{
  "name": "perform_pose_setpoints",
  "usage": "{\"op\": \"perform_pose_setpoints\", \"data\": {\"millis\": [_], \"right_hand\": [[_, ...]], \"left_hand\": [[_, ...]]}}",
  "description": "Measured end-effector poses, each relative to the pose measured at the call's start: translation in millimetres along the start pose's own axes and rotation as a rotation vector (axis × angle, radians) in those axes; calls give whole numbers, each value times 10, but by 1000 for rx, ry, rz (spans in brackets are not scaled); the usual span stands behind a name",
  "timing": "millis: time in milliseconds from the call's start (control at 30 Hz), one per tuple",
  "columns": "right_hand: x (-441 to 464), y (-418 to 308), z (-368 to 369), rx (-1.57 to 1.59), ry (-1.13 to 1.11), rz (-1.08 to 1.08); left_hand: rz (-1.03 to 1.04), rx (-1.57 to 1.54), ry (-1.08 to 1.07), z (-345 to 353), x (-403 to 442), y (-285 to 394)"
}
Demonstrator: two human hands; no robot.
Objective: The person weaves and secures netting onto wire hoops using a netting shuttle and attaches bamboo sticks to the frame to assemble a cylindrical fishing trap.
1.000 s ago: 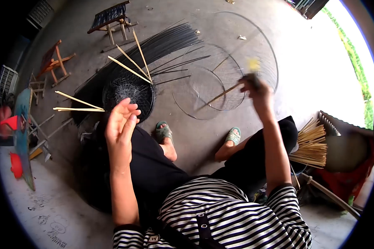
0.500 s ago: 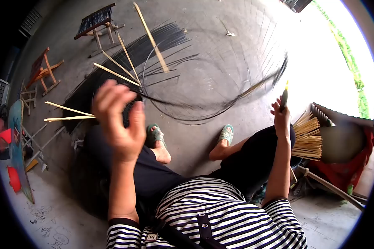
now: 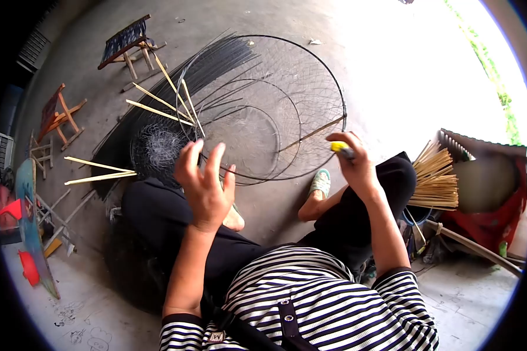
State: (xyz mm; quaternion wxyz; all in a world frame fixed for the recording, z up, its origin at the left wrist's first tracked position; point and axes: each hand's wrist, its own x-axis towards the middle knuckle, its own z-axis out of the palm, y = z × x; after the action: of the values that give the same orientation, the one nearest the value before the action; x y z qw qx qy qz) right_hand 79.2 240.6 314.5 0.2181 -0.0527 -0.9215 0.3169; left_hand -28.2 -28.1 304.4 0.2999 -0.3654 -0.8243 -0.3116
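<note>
A large round net [image 3: 341, 93] with a black hoop rim and smaller rings inside fills the space before my knees. Thin mesh shows between the rings. My left hand [image 3: 208, 190] is by the rim's lower left, fingers spread with nothing visible in them; whether the fingertips touch the rim I cannot tell. At the right side of the rim, my right hand [image 3: 359, 167] is closed around a small tool [image 3: 341, 147] with a yellow end and a dark body. Its kind is not clear, and part of it is hidden by the fingers.
Dark rods [image 3: 208, 67] lie in a pile on the floor, with pale sticks [image 3: 158, 111] over them. A tangle of fine mesh [image 3: 161, 146] lies left of my knee. Two folding stools [image 3: 126, 44] stand farther left. A stick bundle [image 3: 436, 181] stands at my right.
The hoop, blurred by motion before, now shows sharply as a wide netted round. My left hand has moved right and lower; my right hand has moved left toward the rim with the tool.
</note>
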Motion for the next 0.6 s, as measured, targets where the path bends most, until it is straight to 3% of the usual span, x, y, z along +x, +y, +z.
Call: {"op": "perform_pose_setpoints", "data": {"millis": [67,133,233,267,367,400,467,533,600], "right_hand": [[-76,-2,-211,50,58,151],[-129,-115,-461,185,28,348],[-290,-133,-556,-49,-217,167],[-335,-29,-580,-75,-255,8],[-499,-41,-738,215,46,357],[-521,-20,-754,313,160,345],[-586,39,-791,212,245,319],[-744,157,-744,171,228,282],[-917,117,-659,66,110,186]], "left_hand": [[123,4,-187,-97,80,-67],[171,-80,-240,-224,55,105],[184,-315,-465,-288,-54,235],[216,-330,-395,-304,-51,288],[250,-324,-262,-477,82,658],[275,-348,-266,-407,90,659],[416,-324,-278,-379,105,761],[503,-269,-298,-333,35,879],[469,-118,-491,-276,-124,825]]}}
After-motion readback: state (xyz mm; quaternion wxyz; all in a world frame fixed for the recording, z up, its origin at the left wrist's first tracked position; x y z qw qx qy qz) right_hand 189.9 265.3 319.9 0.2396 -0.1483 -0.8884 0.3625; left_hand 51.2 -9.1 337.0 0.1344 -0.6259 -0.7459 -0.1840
